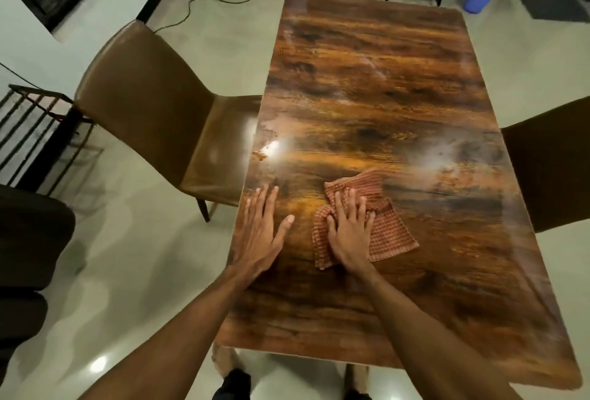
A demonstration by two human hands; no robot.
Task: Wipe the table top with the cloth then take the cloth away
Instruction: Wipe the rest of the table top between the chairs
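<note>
Pressing cloth (pixel 380 227) flat, right hand (pixel 349 233) spread, left hand (pixel 260 233) on table (pixel 383 80)

Two bare forearms reach in from the bottom edge — no sleeves, no watch, no bands show anywhere along them. The left hand (pixel 261 233) and the right hand (pixel 349 233) carry no rings or gloves, and the nails are short and plain. Low in the view, between the arms, two dark shoes (pixel 233 383) show — blurred, their make unclear.
</note>
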